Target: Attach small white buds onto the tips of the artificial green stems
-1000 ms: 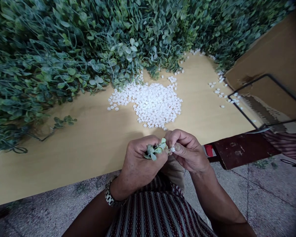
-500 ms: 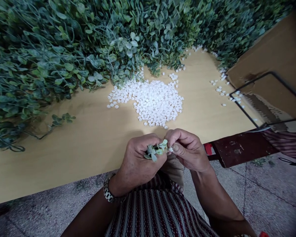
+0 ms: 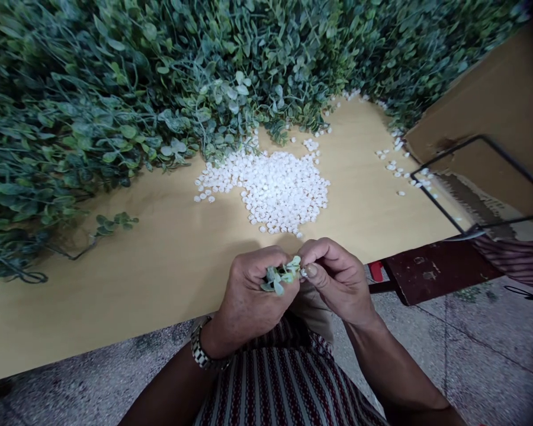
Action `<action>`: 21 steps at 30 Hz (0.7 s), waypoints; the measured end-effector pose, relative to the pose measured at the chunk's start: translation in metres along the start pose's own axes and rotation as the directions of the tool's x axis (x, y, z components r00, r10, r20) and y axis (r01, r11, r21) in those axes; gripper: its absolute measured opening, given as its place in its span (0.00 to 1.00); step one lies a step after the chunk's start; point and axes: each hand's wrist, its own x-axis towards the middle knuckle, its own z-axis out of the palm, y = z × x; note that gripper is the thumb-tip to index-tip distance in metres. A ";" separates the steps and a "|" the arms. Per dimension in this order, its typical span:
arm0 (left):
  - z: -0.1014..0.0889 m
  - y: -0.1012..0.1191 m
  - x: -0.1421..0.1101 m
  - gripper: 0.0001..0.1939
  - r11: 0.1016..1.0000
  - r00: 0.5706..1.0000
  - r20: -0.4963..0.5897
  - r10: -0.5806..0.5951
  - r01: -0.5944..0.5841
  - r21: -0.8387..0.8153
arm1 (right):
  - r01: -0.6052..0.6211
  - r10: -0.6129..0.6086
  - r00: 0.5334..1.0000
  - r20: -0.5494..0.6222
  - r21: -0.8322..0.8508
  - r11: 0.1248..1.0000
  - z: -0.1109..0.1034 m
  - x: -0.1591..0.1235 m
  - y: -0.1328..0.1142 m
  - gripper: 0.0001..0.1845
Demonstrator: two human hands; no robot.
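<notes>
My left hand is closed around a small artificial leafy sprig, its pale green leaves poking out between thumb and fingers. Right against it, my right hand pinches a tiny white bead-like piece between thumb and forefinger at the sprig's stem end. Fingers hide most of that piece and the stem, so I cannot tell how far the two are joined. Just beyond both hands, a pile of small white pieces of similar look lies on the yellowish table.
A thick bank of artificial greenery covers the table's far side. One loose sprig lies at left. On the right stand a torn cardboard box and a black wire frame, with scattered white pieces nearby. A dark red bench sits below the edge.
My right thumb and forefinger have moved slightly left, bringing the white piece closer to my left hand. The left hand keeps its hold on the sprig.
</notes>
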 end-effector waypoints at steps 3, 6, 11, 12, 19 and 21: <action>0.001 0.000 0.001 0.17 1.000 1.000 0.009 0.019 -0.019 0.002 | 0.028 -0.028 1.000 -0.006 -0.035 0.999 0.001 -0.001 0.001 0.05; 0.002 -0.002 0.004 0.17 0.999 1.000 0.017 0.024 -0.024 0.033 | 0.087 -0.089 0.996 -0.018 -0.111 0.990 0.003 -0.001 0.003 0.04; 0.001 0.002 0.008 0.15 0.994 0.998 0.065 -0.027 0.019 0.112 | 0.186 -0.197 0.980 -0.002 -0.320 0.929 0.000 0.001 0.001 0.04; 0.000 0.005 0.008 0.13 0.993 0.995 0.085 -0.061 0.052 0.103 | 0.182 -0.194 0.981 0.000 -0.338 0.923 -0.002 0.001 -0.002 0.04; -0.005 0.005 0.004 0.07 0.955 0.971 0.004 -0.240 0.237 -0.177 | 0.273 -0.232 0.962 0.145 -0.465 0.842 -0.027 -0.009 -0.020 0.08; -0.004 -0.001 0.004 0.08 0.952 0.973 -0.007 -0.229 0.222 -0.212 | 0.292 -0.255 0.956 0.142 -0.515 0.806 -0.032 -0.006 -0.021 0.11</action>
